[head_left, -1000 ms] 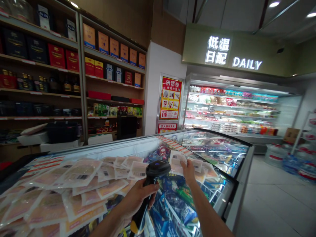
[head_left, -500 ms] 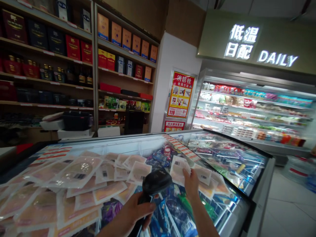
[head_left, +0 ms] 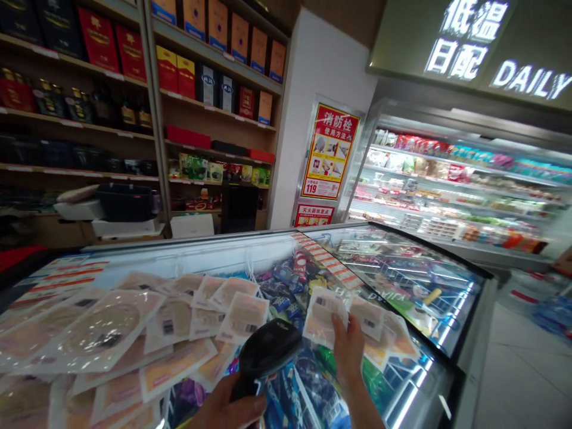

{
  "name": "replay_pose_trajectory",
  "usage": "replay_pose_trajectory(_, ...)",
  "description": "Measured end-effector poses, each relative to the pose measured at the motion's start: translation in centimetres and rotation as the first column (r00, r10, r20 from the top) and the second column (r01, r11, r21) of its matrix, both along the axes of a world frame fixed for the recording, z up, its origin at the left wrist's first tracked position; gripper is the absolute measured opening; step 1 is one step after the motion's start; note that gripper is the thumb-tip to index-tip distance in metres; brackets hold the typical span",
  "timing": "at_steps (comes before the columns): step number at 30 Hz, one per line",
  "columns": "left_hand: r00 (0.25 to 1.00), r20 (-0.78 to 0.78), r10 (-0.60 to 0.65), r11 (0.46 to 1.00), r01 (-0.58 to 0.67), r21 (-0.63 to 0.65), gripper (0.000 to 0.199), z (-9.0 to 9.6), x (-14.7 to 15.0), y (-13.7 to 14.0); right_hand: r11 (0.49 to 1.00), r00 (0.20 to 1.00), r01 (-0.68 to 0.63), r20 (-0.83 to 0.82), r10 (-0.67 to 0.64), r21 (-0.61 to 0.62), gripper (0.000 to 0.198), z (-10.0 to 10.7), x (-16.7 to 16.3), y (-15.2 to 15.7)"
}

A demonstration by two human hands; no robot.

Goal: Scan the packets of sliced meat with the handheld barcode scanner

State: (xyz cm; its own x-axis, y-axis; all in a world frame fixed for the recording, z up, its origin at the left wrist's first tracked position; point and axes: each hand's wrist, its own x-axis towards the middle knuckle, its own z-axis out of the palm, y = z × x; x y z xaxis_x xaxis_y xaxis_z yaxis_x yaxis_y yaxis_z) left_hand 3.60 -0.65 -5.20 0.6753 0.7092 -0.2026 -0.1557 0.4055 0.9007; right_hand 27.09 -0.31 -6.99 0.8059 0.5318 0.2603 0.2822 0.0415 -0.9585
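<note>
My left hand (head_left: 230, 402) is wrapped around the handle of a black barcode scanner (head_left: 270, 348), whose head tilts up to the right above the freezer. With my right hand (head_left: 348, 345) I pinch the edge of a flat clear-edged packet (head_left: 324, 316) with a small barcode on it. More flat packets (head_left: 373, 319) lie just right of that hand on the freezer glass. To the left of the scanner, a broad heap of similar pale packets (head_left: 111, 328) overlaps, several showing barcodes. What is inside them looks round and flat.
Blue and purple wrapped goods (head_left: 286, 292) fill the chest freezer beneath. Its right glass lid (head_left: 415, 280) has a black frame. Shelves of boxes and bottles (head_left: 218, 53) stand behind at left, a lit refrigerated display (head_left: 451, 185) at right. Wrapped bottles (head_left: 554, 316) sit on the floor.
My view has turned a little downward, so shelves and sign sit higher. The scanner has shifted slightly left and lower in view. Both hands keep their hold.
</note>
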Motion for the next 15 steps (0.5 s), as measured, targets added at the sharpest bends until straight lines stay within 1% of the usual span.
replay_pose_trajectory(3,1.0,-0.005,0.001,0.998,-0.001,0.063,0.049,1.3,0.4,-0.7,0.995,0.99,0.102,0.097,-0.1,-0.016,0.037,1.0,0.9,0.0)
replay_pose_trajectory(6,0.999,-0.034,0.011,0.991,-0.006,0.136,0.044,2.8,0.7,-1.4,0.971,0.952,0.234,0.212,-0.22,-0.046,0.049,2.3,2.6,-1.0)
replay_pose_trajectory(8,0.999,-0.048,0.019,0.984,-0.01,0.178,0.039,3.6,0.8,-1.7,0.96,0.922,0.277,0.291,-0.254,-0.04,0.055,3.0,3.8,-3.1)
replay_pose_trajectory(10,0.997,-0.061,0.047,0.977,-0.033,0.209,0.034,4.1,0.8,-1.7,0.959,0.901,0.282,0.341,-0.27,0.014,0.054,2.7,4.8,-7.2)
replay_pose_trajectory(11,0.996,-0.066,0.063,0.975,-0.048,0.218,0.031,4.3,0.7,-1.8,0.969,0.91,0.245,0.338,-0.24,0.029,0.052,1.9,5.0,-9.9)
replay_pose_trajectory(12,0.995,-0.067,0.075,0.974,-0.058,0.221,0.029,4.4,0.6,-1.8,0.975,0.93,0.223,0.297,-0.219,0.019,0.05,0.7,5.2,-12.9)
replay_pose_trajectory(13,0.995,-0.065,0.08,0.973,-0.063,0.223,0.028,4.6,0.6,-1.9,0.966,0.942,0.257,0.229,-0.244,-0.028,0.048,-0.9,5.1,-16.2)
replay_pose_trajectory(14,0.995,-0.063,0.079,0.972,-0.063,0.227,0.026,4.7,0.5,-2.0,0.958,0.955,0.265,0.166,-0.245,-0.112,0.047,-2.9,4.8,-19.5)
replay_pose_trajectory(15,0.996,-0.063,0.069,0.971,-0.053,0.232,0.025,4.9,0.5,-2.2,0.948,0.967,0.245,0.116,-0.225,-0.203,0.045,-5.1,4.4,-22.7)
